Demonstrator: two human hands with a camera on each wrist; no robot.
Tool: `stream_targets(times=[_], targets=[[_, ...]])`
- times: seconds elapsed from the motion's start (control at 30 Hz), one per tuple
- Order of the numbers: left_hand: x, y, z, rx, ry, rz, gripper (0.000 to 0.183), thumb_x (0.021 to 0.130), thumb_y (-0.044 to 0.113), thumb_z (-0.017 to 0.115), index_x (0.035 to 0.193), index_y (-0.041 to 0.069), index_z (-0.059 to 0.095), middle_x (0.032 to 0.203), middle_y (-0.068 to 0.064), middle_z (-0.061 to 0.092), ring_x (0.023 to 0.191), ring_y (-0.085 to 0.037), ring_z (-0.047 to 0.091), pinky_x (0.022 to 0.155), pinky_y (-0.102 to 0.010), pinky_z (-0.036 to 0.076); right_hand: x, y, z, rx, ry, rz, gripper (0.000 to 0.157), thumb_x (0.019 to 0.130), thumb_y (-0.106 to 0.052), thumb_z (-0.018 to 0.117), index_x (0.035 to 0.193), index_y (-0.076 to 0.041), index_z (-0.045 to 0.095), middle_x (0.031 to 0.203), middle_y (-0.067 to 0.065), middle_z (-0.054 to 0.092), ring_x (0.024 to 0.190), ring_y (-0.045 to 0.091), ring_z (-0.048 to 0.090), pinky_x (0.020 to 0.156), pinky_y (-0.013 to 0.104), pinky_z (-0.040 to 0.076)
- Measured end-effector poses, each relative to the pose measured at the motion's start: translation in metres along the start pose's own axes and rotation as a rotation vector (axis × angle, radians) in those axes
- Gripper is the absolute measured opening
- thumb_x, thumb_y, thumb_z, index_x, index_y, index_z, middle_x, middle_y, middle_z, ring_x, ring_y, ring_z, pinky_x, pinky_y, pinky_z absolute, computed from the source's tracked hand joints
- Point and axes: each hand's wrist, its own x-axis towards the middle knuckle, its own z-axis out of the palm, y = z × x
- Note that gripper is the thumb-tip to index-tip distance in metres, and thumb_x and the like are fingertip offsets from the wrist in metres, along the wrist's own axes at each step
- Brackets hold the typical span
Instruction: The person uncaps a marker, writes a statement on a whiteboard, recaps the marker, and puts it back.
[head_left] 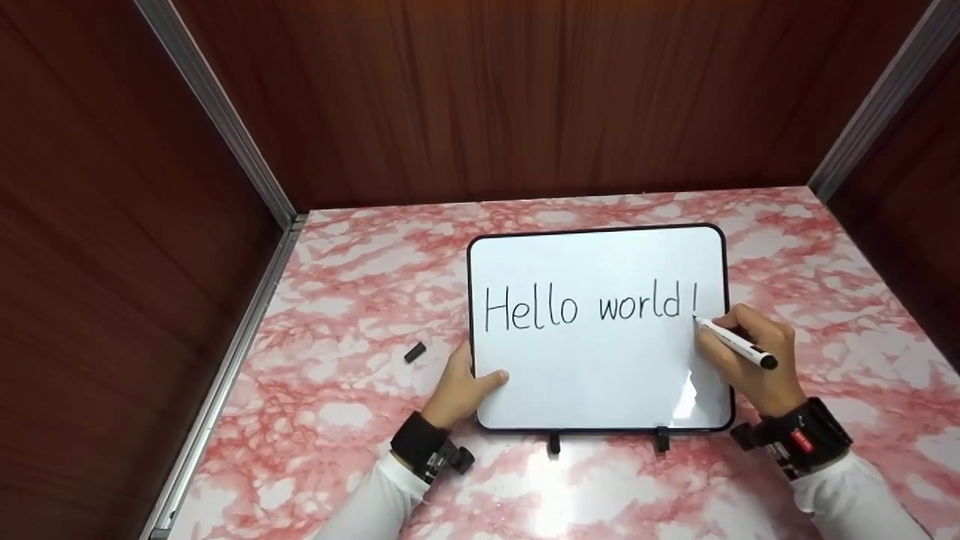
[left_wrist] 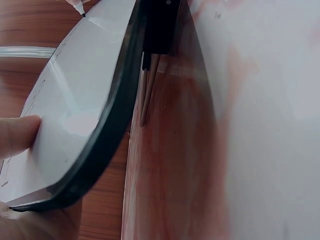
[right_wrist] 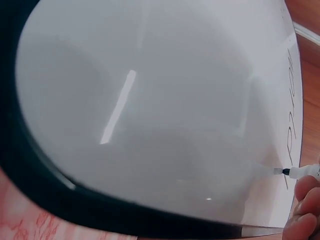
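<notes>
A black-framed whiteboard (head_left: 600, 382) stands propped on the table, with "Hello world!" handwritten across it in black. My left hand (head_left: 459, 386) grips its left edge, thumb on the white face and the other fingers behind. In the left wrist view that thumb (left_wrist: 20, 135) presses on the surface near the frame. My right hand (head_left: 757, 360) pinches a white marker (head_left: 739, 346) with a black end. The marker's tip is at the bottom of the exclamation mark, and the right wrist view shows the tip (right_wrist: 286, 171) right at the board's surface.
A black marker cap (head_left: 415, 352) lies on the red-and-white marbled table (head_left: 337, 412), left of the board. Small black feet (head_left: 554, 444) stick out under the board's lower edge. Dark wood panels (head_left: 510, 105) enclose the table at the back and sides.
</notes>
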Motion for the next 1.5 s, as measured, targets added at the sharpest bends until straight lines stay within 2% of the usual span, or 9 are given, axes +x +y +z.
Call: stream_targets(times=[0.33, 0.57, 0.8, 1.0, 1.23, 1.33, 1.43, 1.5], targets=[[-0.001, -0.001, 0.000, 0.007, 0.006, 0.001, 0.062, 0.087, -0.003, 0.074, 0.146, -0.010, 0.055, 0.135, -0.029, 0.069, 0.121, -0.036, 0.068, 0.110, -0.051, 0.056, 0.000, 0.000, 0.000, -0.012, -0.007, -0.002, 0.017, 0.075, 0.010, 0.078, 0.072, -0.001, 0.066, 0.059, 0.005, 0.064, 0.058, -0.012, 0.046, 0.054, 0.007, 0.036], [0.000, 0.000, 0.000, -0.004, 0.008, -0.005, 0.059, 0.087, -0.003, 0.074, 0.143, -0.009, 0.057, 0.134, -0.028, 0.070, 0.120, -0.035, 0.068, 0.109, -0.050, 0.056, -0.002, -0.002, -0.001, 0.030, 0.002, 0.006, 0.017, 0.075, 0.010, 0.080, 0.073, 0.000, 0.066, 0.062, 0.004, 0.062, 0.059, -0.011, 0.047, 0.055, 0.007, 0.036], [-0.001, 0.001, 0.000, -0.011, 0.017, -0.034, 0.059, 0.087, 0.001, 0.075, 0.143, -0.007, 0.058, 0.134, -0.027, 0.070, 0.121, -0.036, 0.069, 0.110, -0.052, 0.057, -0.008, -0.009, 0.004, 0.067, 0.000, 0.011, 0.018, 0.073, 0.012, 0.080, 0.074, 0.000, 0.066, 0.064, 0.005, 0.066, 0.060, -0.011, 0.050, 0.055, 0.008, 0.038], [0.001, 0.000, -0.001, -0.027, 0.009, -0.033, 0.061, 0.087, 0.000, 0.075, 0.145, -0.007, 0.057, 0.137, -0.027, 0.069, 0.124, -0.037, 0.069, 0.111, -0.051, 0.056, -0.013, -0.017, 0.013, 0.118, -0.043, -0.034, 0.021, 0.070, 0.014, 0.081, 0.074, -0.002, 0.068, 0.062, 0.004, 0.066, 0.058, -0.009, 0.051, 0.052, 0.010, 0.038], [0.001, 0.000, -0.001, -0.023, 0.026, -0.066, 0.066, 0.086, 0.005, 0.077, 0.147, -0.008, 0.054, 0.138, -0.027, 0.068, 0.124, -0.036, 0.068, 0.111, -0.050, 0.056, -0.023, -0.031, 0.026, 0.172, -0.094, -0.057, 0.024, 0.068, 0.012, 0.080, 0.072, -0.007, 0.067, 0.060, -0.003, 0.063, 0.056, -0.006, 0.048, 0.049, 0.013, 0.036], [0.001, 0.002, -0.002, -0.048, 0.041, -0.088, 0.067, 0.090, 0.010, 0.075, 0.149, -0.009, 0.050, 0.140, -0.026, 0.066, 0.125, -0.032, 0.066, 0.111, -0.044, 0.055, -0.029, -0.035, 0.030, 0.192, -0.121, -0.078, 0.027, 0.067, 0.014, 0.081, 0.073, -0.009, 0.066, 0.060, -0.004, 0.062, 0.055, -0.006, 0.048, 0.047, 0.013, 0.037], [0.003, 0.006, -0.004, -0.085, 0.067, -0.099, 0.052, 0.099, 0.017, 0.068, 0.140, -0.009, 0.051, 0.126, -0.024, 0.069, 0.112, -0.025, 0.067, 0.099, -0.036, 0.057, -0.035, -0.038, 0.033, 0.204, -0.140, -0.087, 0.029, 0.067, 0.016, 0.080, 0.075, -0.009, 0.067, 0.062, -0.003, 0.062, 0.056, -0.006, 0.049, 0.047, 0.013, 0.038], [0.005, 0.008, -0.008, -0.091, 0.088, -0.092, 0.039, 0.106, 0.020, 0.058, 0.132, -0.008, 0.053, 0.117, -0.018, 0.068, 0.105, -0.019, 0.064, 0.095, -0.031, 0.054, -0.038, -0.040, 0.033, 0.202, -0.155, -0.080, 0.029, 0.067, 0.016, 0.079, 0.076, -0.009, 0.067, 0.063, -0.004, 0.064, 0.056, -0.007, 0.049, 0.047, 0.013, 0.038]])
